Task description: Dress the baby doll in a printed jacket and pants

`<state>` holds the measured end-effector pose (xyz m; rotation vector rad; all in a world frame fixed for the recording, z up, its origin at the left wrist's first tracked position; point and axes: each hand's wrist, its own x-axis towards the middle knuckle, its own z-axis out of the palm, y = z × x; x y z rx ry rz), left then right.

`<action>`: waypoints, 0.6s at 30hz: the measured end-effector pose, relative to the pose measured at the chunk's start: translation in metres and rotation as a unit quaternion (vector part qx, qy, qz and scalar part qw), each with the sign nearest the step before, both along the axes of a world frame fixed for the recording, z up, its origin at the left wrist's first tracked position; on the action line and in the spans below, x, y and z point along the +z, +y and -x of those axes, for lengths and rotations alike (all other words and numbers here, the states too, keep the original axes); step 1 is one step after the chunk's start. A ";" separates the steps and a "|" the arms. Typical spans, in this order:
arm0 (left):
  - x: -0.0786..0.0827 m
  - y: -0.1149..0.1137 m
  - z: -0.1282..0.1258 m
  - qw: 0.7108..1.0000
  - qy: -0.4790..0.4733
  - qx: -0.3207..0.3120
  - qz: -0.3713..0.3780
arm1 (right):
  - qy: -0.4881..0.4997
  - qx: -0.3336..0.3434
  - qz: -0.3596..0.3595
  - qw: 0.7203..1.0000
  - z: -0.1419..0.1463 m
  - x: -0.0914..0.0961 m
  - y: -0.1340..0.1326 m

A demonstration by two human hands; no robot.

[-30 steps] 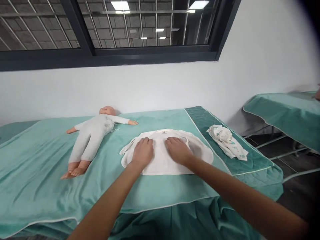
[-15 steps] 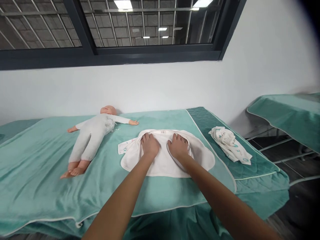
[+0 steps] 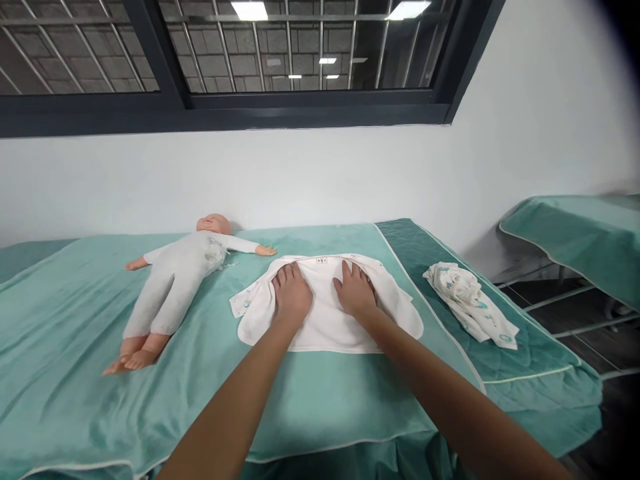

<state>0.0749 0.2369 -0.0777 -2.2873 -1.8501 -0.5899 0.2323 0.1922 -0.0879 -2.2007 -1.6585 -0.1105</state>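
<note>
A white baby garment (image 3: 327, 320) lies spread flat on the teal bed cover (image 3: 75, 360), its neck label toward the wall. My left hand (image 3: 291, 292) rests palm down on its left half, fingers stretched out. Palm down on the right half is my right hand (image 3: 355, 291), fingers likewise flat near the collar. Neither hand holds anything. A baby doll (image 3: 173, 280) in a pale grey suit lies on its back to the left, arms out, head by the wall.
A crumpled white printed cloth (image 3: 473, 303) lies on the darker teal quilt (image 3: 530, 353) at the right. A second teal-covered bed (image 3: 575, 233) stands further right across a gap of dark floor. A white wall and dark-framed window are behind.
Both hands slid up the garment from its middle toward the collar, staying flat. The garment's left flap now shows its printed edge more.
</note>
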 end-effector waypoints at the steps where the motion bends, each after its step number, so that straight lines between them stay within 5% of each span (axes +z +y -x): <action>1: 0.000 0.005 -0.001 1.000 -0.003 0.004 -0.001 | 0.005 0.004 -0.001 1.000 -0.002 0.000 0.006; 8: -0.003 0.028 -0.012 1.000 -0.003 0.015 -0.004 | 0.026 0.019 0.000 0.999 -0.017 -0.007 0.045; 13: -0.010 0.030 -0.014 0.999 -0.007 0.019 -0.046 | 0.055 0.013 -0.003 0.998 -0.018 -0.014 0.050; 18: -0.012 0.033 -0.014 1.000 -0.002 0.016 -0.011 | 0.059 0.002 0.023 0.998 -0.015 -0.013 0.050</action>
